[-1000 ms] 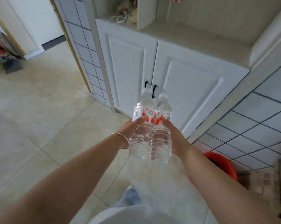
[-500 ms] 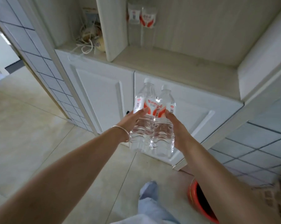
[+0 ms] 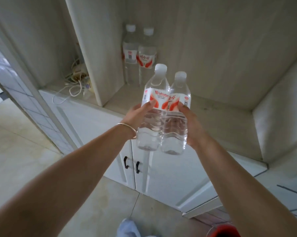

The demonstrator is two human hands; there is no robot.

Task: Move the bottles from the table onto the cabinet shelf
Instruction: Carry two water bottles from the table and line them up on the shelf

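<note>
Two clear water bottles with red-and-white labels are held side by side, touching, in front of the cabinet shelf (image 3: pixel 217 106). My left hand (image 3: pixel 135 115) grips the left bottle (image 3: pixel 152 103) around its middle. My right hand (image 3: pixel 191 124) grips the right bottle (image 3: pixel 176 117) the same way. Both bottles are upright, tilted slightly away from me, and hang just before the shelf's front edge. At the back left of the shelf two more bottles (image 3: pixel 139 55) of the same kind stand together.
A vertical divider panel (image 3: pixel 94 48) bounds the shelf on the left; beyond it lie tangled white cables (image 3: pixel 76 82). Below are white cabinet doors with black handles (image 3: pixel 131 164). A red bucket's rim (image 3: pixel 223 230) shows at the bottom right on the tiled floor.
Both hands have lifted the two bottles up and forward to shelf height. I have come closer to the cabinet, and the two bottles at the back of the shelf are now in full view.
</note>
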